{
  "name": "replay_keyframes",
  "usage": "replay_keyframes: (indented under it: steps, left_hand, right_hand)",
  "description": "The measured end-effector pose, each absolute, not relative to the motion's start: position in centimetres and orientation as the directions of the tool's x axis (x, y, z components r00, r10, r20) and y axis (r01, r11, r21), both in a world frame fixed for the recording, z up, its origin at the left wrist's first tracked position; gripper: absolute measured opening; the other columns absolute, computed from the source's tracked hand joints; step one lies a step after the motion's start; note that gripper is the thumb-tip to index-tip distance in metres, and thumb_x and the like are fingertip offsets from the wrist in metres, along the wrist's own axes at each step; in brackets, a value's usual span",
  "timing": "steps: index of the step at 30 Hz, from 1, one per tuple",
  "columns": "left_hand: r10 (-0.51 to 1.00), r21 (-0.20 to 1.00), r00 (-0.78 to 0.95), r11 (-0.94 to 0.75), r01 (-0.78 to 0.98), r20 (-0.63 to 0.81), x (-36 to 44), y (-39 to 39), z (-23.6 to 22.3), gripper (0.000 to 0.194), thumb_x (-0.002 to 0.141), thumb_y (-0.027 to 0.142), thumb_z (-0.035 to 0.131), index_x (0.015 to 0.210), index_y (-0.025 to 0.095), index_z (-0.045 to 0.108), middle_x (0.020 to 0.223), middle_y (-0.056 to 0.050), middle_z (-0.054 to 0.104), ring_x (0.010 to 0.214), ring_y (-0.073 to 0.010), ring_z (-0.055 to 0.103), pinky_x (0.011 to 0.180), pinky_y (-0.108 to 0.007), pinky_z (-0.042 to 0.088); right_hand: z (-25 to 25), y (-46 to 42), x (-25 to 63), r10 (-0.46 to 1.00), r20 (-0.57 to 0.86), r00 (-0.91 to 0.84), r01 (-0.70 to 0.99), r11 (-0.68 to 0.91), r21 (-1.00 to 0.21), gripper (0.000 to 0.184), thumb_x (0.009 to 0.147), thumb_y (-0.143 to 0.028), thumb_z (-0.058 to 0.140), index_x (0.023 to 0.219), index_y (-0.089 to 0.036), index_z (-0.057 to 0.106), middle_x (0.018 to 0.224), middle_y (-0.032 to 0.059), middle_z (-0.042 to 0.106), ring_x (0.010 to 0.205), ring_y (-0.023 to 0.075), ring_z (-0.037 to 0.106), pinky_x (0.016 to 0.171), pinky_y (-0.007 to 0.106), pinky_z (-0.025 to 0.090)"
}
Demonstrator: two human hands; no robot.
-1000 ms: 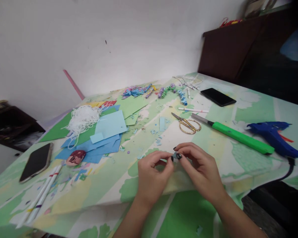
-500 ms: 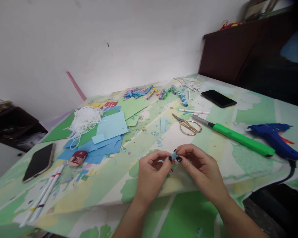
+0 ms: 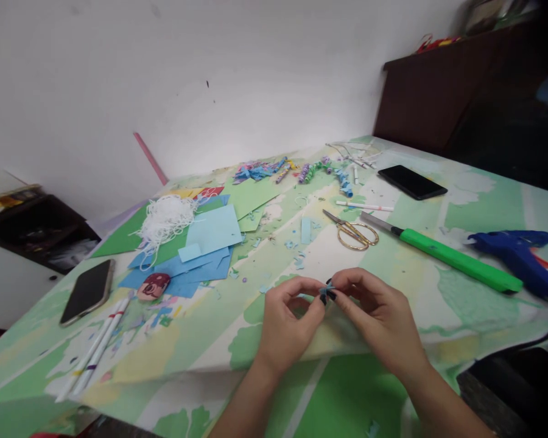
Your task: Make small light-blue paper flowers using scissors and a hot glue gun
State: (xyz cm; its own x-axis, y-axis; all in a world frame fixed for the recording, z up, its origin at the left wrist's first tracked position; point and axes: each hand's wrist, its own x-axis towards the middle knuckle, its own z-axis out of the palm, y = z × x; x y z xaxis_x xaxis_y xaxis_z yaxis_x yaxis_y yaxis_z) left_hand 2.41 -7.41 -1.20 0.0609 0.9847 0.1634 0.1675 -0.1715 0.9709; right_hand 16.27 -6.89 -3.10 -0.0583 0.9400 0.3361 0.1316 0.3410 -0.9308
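Observation:
Above the near edge of the table, my left hand (image 3: 291,319) and my right hand (image 3: 378,316) meet at the fingertips. Between them they pinch a small light-blue piece of paper (image 3: 327,290) that looks folded or curled; the fingertips partly cover it. Beyond the hands lie gold-handled scissors (image 3: 352,232), closed. A light-blue paper strip (image 3: 305,230) rests left of the scissors, with blue paper scraps (image 3: 298,261) below it. To the right is a green-handled utility knife (image 3: 456,258), blade out.
A blue glue gun (image 3: 518,255) and its cord sit far right. Phones (image 3: 412,182) (image 3: 87,291) lie on both sides. Coloured paper sheets (image 3: 214,230), white string (image 3: 168,218), a red round object (image 3: 153,286) and white markers (image 3: 101,344) are on the left. Curled paper pieces (image 3: 313,171) are at the back.
The whole view has shifted, so the table things appear farther right. Both hands still pinch the blue paper, which now shows a different shape between the fingertips.

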Motion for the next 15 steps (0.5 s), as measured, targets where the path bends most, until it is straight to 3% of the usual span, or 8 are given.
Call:
replay_keyframes:
  steps: [7,15]
  left_hand:
    - [0.991,0.979,0.053,-0.130,0.155,0.123,2.4,-7.3,-1.2,0.013,0.070,0.023,0.060,0.078,0.014,0.065,0.077,-0.007,0.067,0.068,-0.0157,0.062,0.056,-0.022,0.050]
    - [0.999,0.999,-0.030,0.029,-0.044,-0.031,2.4,-7.1,-0.9,0.015,0.068,0.024,0.063,0.074,0.011,0.064,0.064,-0.006,0.065,0.054,-0.0115,0.058,0.049,-0.021,0.049]
  right_hand:
    - [-3.4,-6.9,16.2,0.942,0.332,-0.045,0.141,0.335,-0.932,0.007,0.077,-0.024,0.058,0.080,-0.018,0.056,0.078,0.0032,0.059,0.072,0.0150,0.057,0.064,0.025,0.048]
    - [-2.3,-8.9,17.3,0.897,0.434,0.089,0.065,0.429,-0.901,0.006,0.079,-0.020,0.054,0.082,-0.022,0.059,0.082,0.0034,0.059,0.078,0.0164,0.057,0.066,0.026,0.049]
